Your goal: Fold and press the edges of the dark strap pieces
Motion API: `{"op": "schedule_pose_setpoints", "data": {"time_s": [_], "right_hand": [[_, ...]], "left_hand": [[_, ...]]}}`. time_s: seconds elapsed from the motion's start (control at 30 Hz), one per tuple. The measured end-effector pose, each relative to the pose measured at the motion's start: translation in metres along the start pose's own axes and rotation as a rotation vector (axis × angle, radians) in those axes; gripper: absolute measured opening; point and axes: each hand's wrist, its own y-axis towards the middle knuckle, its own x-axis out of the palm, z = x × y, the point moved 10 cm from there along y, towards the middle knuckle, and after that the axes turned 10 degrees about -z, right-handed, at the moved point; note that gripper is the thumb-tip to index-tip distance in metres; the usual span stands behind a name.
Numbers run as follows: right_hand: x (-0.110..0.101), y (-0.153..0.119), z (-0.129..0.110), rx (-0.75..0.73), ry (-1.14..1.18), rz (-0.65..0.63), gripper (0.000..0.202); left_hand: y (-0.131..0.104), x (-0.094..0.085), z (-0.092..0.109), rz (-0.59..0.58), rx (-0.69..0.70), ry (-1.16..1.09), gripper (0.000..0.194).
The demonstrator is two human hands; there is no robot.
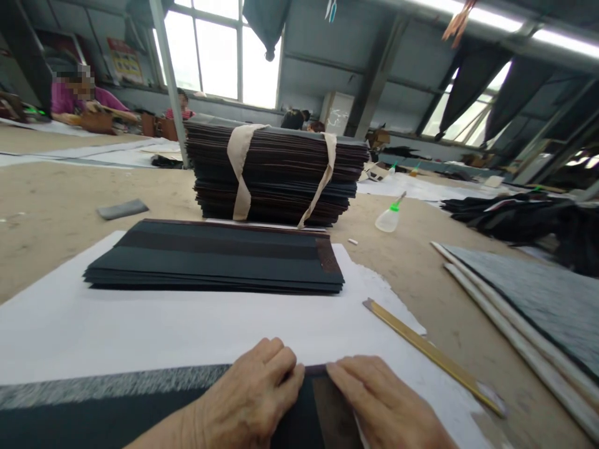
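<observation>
No writing can be read anywhere; the poster (124, 62) on the far left wall is too blurred to make out. On the left of the bench (42, 212) lies a small grey scrap (122, 209), and a white paper sheet (140, 324) covers the near part. At the near edge lies a dark fabric panel (93, 418) with a speckled grey strip along its top. The left hand (255, 399) lies flat on it, fingers together and curled over the top edge, pinning it down rather than clutching it. Just beside, fingertips almost meeting, the right hand (384, 405) presses flat on the same panel's brown end, fingers together. Beyond the hands sits a low stack of dark panels (215, 259), and behind that a tall bundle (276, 171) tied with two beige cloth strips (241, 168). To the right lie a small squeeze bottle (388, 218) with a green nozzle, its contents unclear, a brass-coloured ruler (430, 355) and grey boards (528, 305).
</observation>
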Motion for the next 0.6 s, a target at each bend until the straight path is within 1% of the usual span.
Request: {"op": "schedule_pose_setpoints", "data": {"time_s": [0.03,0.1,0.2,0.3,0.4,0.53,0.6], "right_hand": [[0.001,0.010,-0.010,-0.028,0.042,0.046,0.033],[0.005,0.022,-0.025,-0.070,0.030,0.113,0.032],[0.012,0.025,-0.031,-0.102,-0.033,0.143,0.032],[0.015,0.021,-0.027,-0.112,-0.026,0.124,0.033],[0.019,0.018,-0.022,-0.090,0.006,0.082,0.035],[0.029,0.019,-0.017,-0.068,0.043,0.011,0.039],[0.030,0.021,-0.016,-0.062,0.027,0.005,0.040]], "left_hand": [[0.000,0.000,0.000,0.009,-0.002,0.002,0.031],[0.000,0.000,-0.001,0.004,-0.024,0.003,0.026],[-0.001,-0.004,0.000,-0.014,-0.037,0.008,0.029],[-0.006,-0.011,0.001,-0.024,-0.030,0.031,0.034],[-0.015,-0.015,-0.004,-0.047,-0.043,0.032,0.036],[-0.033,-0.016,-0.013,-0.111,-0.065,0.024,0.036],[-0.043,-0.019,-0.016,-0.119,-0.060,0.022,0.037]]}}
